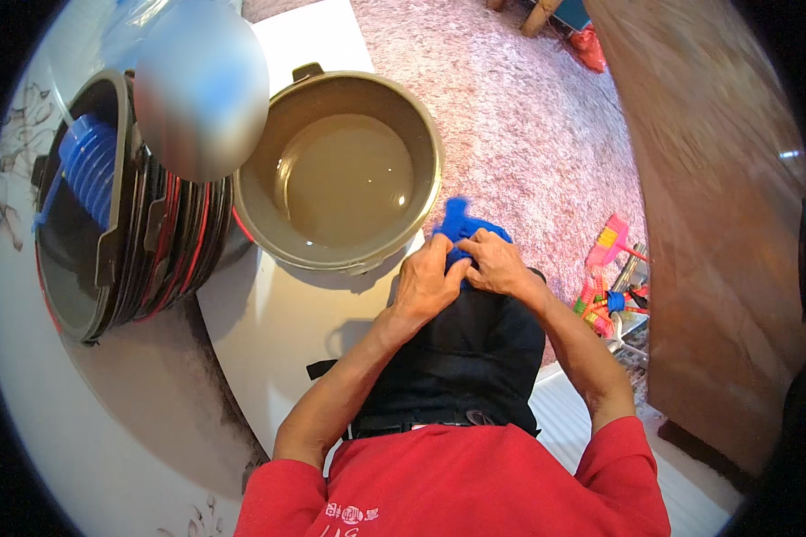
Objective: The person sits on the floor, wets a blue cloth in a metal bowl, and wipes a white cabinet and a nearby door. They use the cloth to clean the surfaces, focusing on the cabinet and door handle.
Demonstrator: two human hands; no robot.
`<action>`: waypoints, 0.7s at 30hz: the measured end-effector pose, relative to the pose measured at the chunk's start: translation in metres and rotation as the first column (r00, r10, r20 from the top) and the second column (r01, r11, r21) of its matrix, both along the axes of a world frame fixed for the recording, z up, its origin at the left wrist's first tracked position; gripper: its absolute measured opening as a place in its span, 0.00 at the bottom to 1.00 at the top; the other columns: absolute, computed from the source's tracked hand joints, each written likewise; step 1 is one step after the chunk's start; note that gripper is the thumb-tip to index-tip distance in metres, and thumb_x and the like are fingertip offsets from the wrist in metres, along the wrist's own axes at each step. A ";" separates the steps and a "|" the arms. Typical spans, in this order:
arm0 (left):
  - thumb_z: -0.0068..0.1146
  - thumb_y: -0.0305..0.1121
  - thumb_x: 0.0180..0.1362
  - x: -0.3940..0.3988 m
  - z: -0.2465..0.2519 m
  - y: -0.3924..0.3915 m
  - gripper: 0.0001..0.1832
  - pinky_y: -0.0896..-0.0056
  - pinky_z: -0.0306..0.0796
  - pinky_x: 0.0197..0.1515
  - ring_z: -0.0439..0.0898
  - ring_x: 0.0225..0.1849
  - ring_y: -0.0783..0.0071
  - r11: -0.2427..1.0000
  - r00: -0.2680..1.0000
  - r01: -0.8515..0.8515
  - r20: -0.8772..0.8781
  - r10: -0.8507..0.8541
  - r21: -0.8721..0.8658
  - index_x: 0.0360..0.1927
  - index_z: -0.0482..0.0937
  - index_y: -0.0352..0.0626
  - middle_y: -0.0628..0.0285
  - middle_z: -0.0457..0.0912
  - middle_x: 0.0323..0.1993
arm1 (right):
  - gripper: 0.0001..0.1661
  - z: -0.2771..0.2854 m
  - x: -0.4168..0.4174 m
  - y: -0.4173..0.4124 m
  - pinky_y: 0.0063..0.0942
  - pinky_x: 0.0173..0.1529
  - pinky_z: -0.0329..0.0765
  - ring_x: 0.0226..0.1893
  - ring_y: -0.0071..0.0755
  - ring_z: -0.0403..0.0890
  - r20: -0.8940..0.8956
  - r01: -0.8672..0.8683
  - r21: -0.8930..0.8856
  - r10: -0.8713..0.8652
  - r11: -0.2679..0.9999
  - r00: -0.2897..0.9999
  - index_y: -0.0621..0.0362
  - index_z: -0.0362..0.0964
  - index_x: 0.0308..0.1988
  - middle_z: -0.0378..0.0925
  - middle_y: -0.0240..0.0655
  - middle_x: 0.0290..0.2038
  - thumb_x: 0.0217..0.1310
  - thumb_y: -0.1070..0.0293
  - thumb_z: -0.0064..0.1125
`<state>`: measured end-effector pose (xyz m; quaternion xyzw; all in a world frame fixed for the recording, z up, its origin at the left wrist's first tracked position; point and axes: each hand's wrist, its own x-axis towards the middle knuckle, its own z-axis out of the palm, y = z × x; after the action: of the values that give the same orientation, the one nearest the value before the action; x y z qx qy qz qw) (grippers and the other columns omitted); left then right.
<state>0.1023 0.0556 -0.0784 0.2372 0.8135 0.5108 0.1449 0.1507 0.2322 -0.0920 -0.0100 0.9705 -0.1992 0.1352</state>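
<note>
Both my hands meet in front of my dark trousers, at the upper end of my lap. My left hand [428, 278] pinches a bunched blue material [458, 213], possibly string or cloth; motion blur hides its exact kind. My right hand [496, 263] grips the same blue bunch, its fingers close to those of my left hand. Just to the upper left of them lies a large round grey-brown plastic basin [349, 181] with a lug on its rim, its inside facing up and showing a few bright reflections.
At the left a row of nested dark basins [168, 248] leans on its side, with blue coiled plastic [91, 168] in the front one. A blurred oval covers part of the stack. Colourful brush heads [608, 245] lie at the right beside a brown panel [712, 235]. Speckled flooring [510, 121] stretches ahead.
</note>
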 end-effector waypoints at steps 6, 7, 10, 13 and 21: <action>0.64 0.36 0.54 0.007 -0.050 0.005 0.20 0.51 0.71 0.48 0.79 0.46 0.41 0.988 0.987 0.040 0.158 -0.016 -0.148 0.43 0.73 0.33 0.41 0.80 0.42 | 0.11 -0.027 -0.030 0.014 0.47 0.38 0.78 0.35 0.55 0.81 0.146 -0.133 0.103 0.117 0.986 0.982 0.52 0.80 0.36 0.78 0.49 0.33 0.51 0.61 0.61; 0.62 0.35 0.55 0.002 -0.056 0.013 0.18 0.50 0.71 0.48 0.79 0.47 0.41 0.988 0.985 0.040 0.174 -0.014 -0.150 0.43 0.73 0.34 0.39 0.79 0.44 | 0.10 -0.033 -0.037 0.018 0.47 0.37 0.78 0.33 0.56 0.81 0.167 -0.150 0.128 0.128 0.980 0.978 0.53 0.80 0.35 0.78 0.49 0.32 0.51 0.64 0.61; 0.61 0.33 0.55 -0.017 -0.069 0.041 0.15 0.50 0.71 0.48 0.78 0.47 0.41 0.985 0.973 0.010 0.230 0.031 -0.173 0.43 0.73 0.36 0.39 0.79 0.45 | 0.07 -0.059 -0.048 0.046 0.49 0.34 0.78 0.31 0.57 0.81 0.020 0.020 0.315 -0.028 0.949 0.999 0.55 0.79 0.31 0.79 0.49 0.28 0.49 0.66 0.60; 0.57 0.32 0.57 -0.023 -0.069 0.044 0.13 0.52 0.71 0.47 0.79 0.46 0.45 0.990 0.987 -0.090 0.126 0.103 -0.109 0.43 0.74 0.37 0.43 0.81 0.41 | 0.10 -0.050 -0.053 0.062 0.46 0.36 0.78 0.32 0.53 0.83 -0.041 0.195 0.155 -0.191 0.968 0.981 0.59 0.78 0.32 0.81 0.49 0.28 0.52 0.64 0.60; 0.59 0.34 0.56 0.008 -0.045 -0.038 0.12 0.53 0.71 0.46 0.81 0.41 0.50 0.992 0.952 -0.070 0.290 0.099 -0.108 0.40 0.76 0.38 0.48 0.81 0.36 | 0.10 -0.011 -0.004 -0.005 0.46 0.37 0.79 0.31 0.55 0.82 -0.095 0.050 -0.123 -0.062 0.991 0.994 0.56 0.79 0.31 0.80 0.50 0.26 0.53 0.61 0.61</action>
<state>0.1105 0.0172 -0.1236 0.1159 0.8159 0.5063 0.2540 0.1464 0.2275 -0.1026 -0.0007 0.9621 -0.2606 0.0807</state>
